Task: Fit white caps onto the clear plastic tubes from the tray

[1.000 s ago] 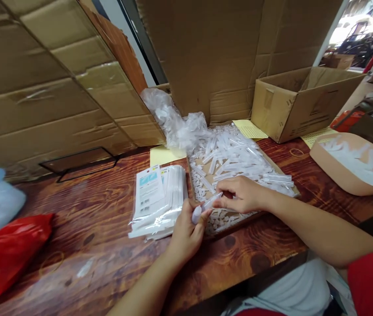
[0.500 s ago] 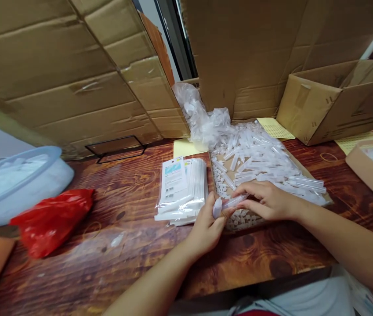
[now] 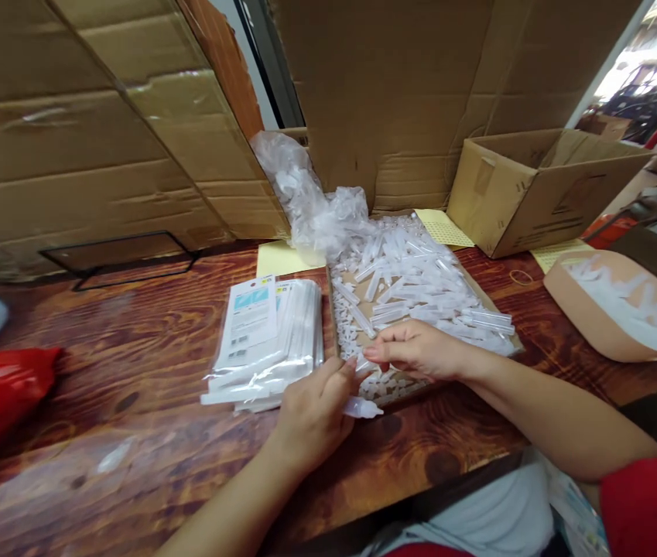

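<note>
My left hand (image 3: 317,408) is closed around a small whitish translucent plastic bottle (image 3: 363,408), whose narrow tip points right. Close beside it, my right hand (image 3: 412,352) pinches thumb and forefinger together over the cardboard tray. Whatever lies in that pinch is too small to make out. Clear plastic tubes (image 3: 421,275) are heaped across the tray (image 3: 482,292). Small white plastic pieces (image 3: 389,384) lie along its near and left edges. Left of the tray is a stack of clear plastic packets with printed cards (image 3: 252,317), just behind my left hand.
Crumpled clear plastic bags (image 3: 328,216) lie behind the tray. An open cardboard box (image 3: 496,197) and a tan bin of white pieces (image 3: 572,321) stand right. A red plastic bag (image 3: 3,394) and a black wire frame (image 3: 124,263) are left. Tall cardboard (image 3: 386,100) walls the back.
The view has swung right. The bottle in my left hand has turned, its tip now pointing right below the fingers. My right fingers have closed to a pinch and no longer hold the bottle's end.
</note>
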Demonstrator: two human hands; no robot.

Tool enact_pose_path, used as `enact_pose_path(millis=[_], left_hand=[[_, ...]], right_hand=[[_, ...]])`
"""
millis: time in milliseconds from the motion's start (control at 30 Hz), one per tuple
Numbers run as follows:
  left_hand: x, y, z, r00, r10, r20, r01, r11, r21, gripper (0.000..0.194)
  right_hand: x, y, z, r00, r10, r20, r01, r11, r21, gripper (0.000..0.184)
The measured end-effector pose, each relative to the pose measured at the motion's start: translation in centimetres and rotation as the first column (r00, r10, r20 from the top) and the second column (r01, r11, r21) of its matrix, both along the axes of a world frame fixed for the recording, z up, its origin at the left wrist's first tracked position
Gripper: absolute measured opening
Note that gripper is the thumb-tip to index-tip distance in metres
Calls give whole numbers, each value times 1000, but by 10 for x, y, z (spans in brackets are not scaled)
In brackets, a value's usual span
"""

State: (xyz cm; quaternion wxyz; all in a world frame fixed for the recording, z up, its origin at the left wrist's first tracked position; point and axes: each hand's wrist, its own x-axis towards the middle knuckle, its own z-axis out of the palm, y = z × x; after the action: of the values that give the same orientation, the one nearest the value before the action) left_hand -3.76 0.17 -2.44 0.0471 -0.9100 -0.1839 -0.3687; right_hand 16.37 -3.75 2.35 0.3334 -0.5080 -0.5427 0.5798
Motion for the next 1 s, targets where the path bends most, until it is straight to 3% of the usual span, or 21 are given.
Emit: enact_pose_path(millis=[100, 167, 233, 300, 400, 467, 533, 600, 633, 700, 767, 833, 1000], left_hand=[[6, -3, 0, 995, 70, 77, -53, 978, -201, 20], [8, -4, 1, 984, 130, 124, -75, 925, -373, 25], [8, -3, 2, 976, 173, 134, -85, 863, -498, 27], [7, -2, 4, 971, 207, 115, -102, 803, -587, 23], [7, -6, 5, 971, 228, 69, -120, 719, -685, 23], [8, -10, 6, 975, 219, 45, -118, 676, -727, 27], [8, -15, 8, 980, 197, 35, -104, 652, -751, 33], [7, -18, 9, 985, 168, 33, -84, 646, -759, 37], [6, -19, 10, 988, 149, 37, -69, 646, -760, 37], [4, -20, 10, 991, 118, 58, -32, 649, -760, 36], [3, -20, 9, 990, 113, 82, -10, 644, -765, 32], [3, -20, 7, 985, 143, 95, -18, 637, -771, 29], [4, -20, 4, 972, 202, 123, -35, 638, -769, 25]], right_hand=[[20, 1, 15, 985, -27, 169, -6, 982, 191, 44], [40, 4, 21, 944, -178, 278, 74, 935, 347, 36], [61, 11, 20, 855, -429, 291, 228, 816, 531, 31], [79, 20, 12, 730, -607, 315, 291, 693, 660, 30], [92, 27, 0, 469, -733, 492, 203, 632, 748, 41], [90, 27, 1, 302, -798, 521, 113, 573, 812, 53], [82, 29, 11, 243, -856, 455, 17, 473, 881, 57], [70, 37, 25, 282, -855, 435, -99, 425, 900, 48], [63, 46, 31, 312, -826, 469, -170, 437, 883, 41], [48, 72, 40, 348, -708, 615, -326, 524, 787, 28], [33, 105, 40, 297, -542, 786, -427, 661, 617, 22], [21, 137, 33, 201, -351, 915, -430, 807, 404, 28], [12, 187, 7, 136, -194, 972, -357, 905, 231, 16]])
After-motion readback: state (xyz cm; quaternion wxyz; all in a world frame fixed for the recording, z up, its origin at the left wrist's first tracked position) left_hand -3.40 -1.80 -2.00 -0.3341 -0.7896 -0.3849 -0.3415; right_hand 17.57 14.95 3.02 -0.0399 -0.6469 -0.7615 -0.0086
